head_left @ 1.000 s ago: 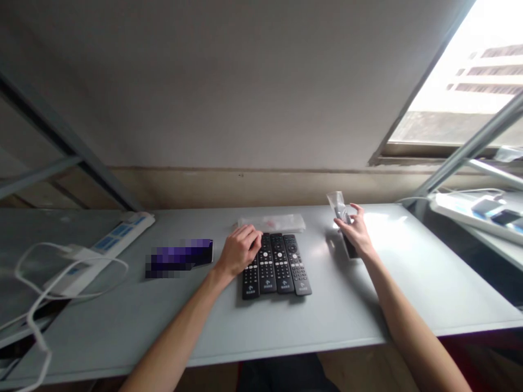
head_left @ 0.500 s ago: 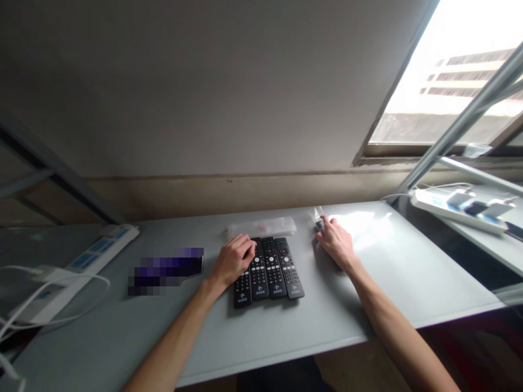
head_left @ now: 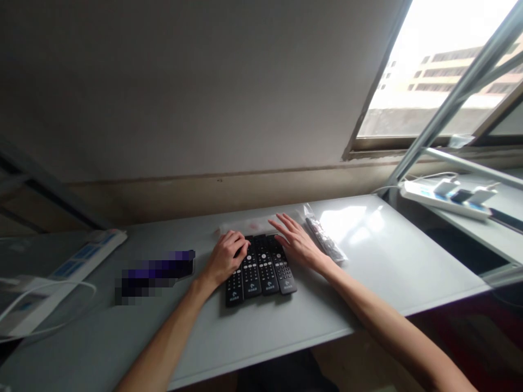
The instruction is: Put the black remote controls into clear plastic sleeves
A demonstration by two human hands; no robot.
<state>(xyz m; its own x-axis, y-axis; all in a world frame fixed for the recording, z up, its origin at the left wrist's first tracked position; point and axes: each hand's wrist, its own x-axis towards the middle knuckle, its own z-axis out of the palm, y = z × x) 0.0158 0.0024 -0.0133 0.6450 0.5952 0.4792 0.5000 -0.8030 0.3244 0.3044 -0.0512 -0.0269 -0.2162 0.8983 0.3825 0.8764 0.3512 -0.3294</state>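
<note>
Several black remote controls lie side by side on the grey desk, keys up. My left hand is closed over the upper end of the leftmost remote, its fingers curled and partly hiding the top. At the upper end of the rightmost remote is my right hand, open with fingers stretched out; whether it touches the remote I cannot tell. Just right of that hand lies another remote in a clear plastic bag. A flat clear plastic bag rests behind the row, partly covered by the hands.
A blurred-out dark purple object lies on the desk to the left. Beyond it is a white power strip with cables. Another power strip sits at the right, behind a metal frame bar. A wall closes off the back.
My right hand has let go of the bagged remote at the right and moved left to the row, its fingers spreading. The left hand stays on the leftmost remote. The view shifted slightly.
</note>
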